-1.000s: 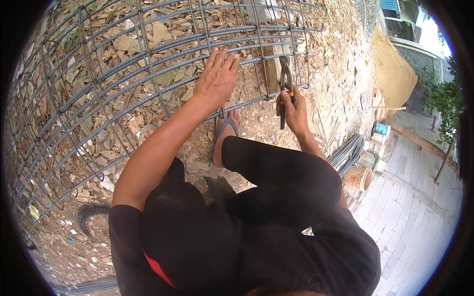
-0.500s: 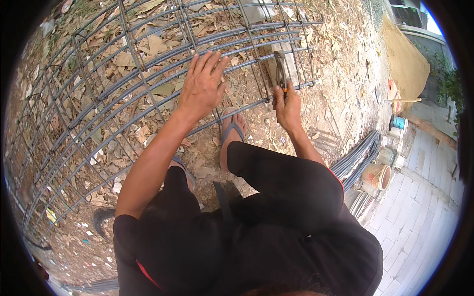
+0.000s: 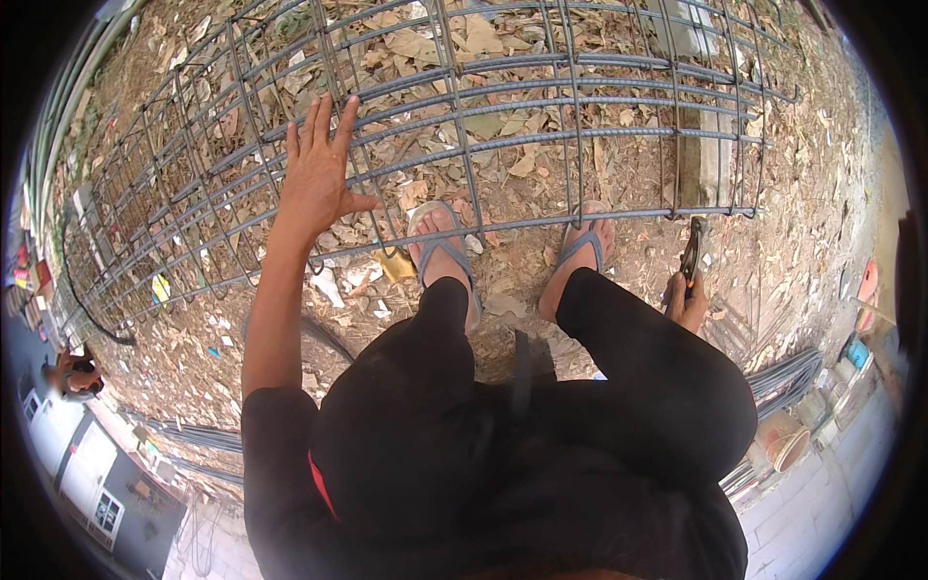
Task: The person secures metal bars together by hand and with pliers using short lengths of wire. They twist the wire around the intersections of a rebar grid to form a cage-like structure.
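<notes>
A long cage of tied steel rebar (image 3: 512, 142) stretches across the ground in front of me. My left hand (image 3: 319, 184) is over its left part, fingers spread and pointing away, with nothing held; whether the fingertips press on the bars I cannot tell. Low beside the cage's right end, my right hand (image 3: 686, 302) grips a pair of dark pincers (image 3: 692, 249) with a bit of orange on the handle. Their jaws point away from me, just short of the nearest bar. My knee partly hides the right forearm.
A concrete block (image 3: 713, 159) lies beneath the cage's right end. My feet in flip-flops (image 3: 447, 244) stand at its near side. Bundled rods (image 3: 788, 382) and a bucket (image 3: 785, 443) are at right. Dry leaves litter the soil. Another person (image 3: 75, 375) is far left.
My view has swung left. My left hand has shifted left along the cage with its fingers wider apart. My right hand has drawn the pincers back from the bars toward me.
</notes>
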Tool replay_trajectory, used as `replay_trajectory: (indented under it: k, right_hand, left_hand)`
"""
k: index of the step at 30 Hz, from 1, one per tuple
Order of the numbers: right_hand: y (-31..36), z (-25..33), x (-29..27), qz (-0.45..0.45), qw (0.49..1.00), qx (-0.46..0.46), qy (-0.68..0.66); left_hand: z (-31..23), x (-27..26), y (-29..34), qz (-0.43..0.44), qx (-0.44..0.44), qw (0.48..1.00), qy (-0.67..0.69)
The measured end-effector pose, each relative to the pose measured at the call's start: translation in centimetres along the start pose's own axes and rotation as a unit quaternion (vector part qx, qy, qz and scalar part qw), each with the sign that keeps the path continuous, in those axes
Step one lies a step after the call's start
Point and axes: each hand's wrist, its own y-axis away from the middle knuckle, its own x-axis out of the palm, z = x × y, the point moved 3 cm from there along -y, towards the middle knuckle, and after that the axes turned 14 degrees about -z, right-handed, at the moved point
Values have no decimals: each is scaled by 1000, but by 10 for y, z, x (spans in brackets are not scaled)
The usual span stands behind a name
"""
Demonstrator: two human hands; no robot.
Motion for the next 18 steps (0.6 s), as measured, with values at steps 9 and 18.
replay_trajectory:
  k: [9,18]
  right_hand:
    - [47,-75,55,106,959,96,243]
    - [63,-65,230,-54,914,-173,364]
  left_hand:
    - [-24,22,-8,-89,-44,994,-47]
    - [-12,22,-6,-112,-27,993,33]
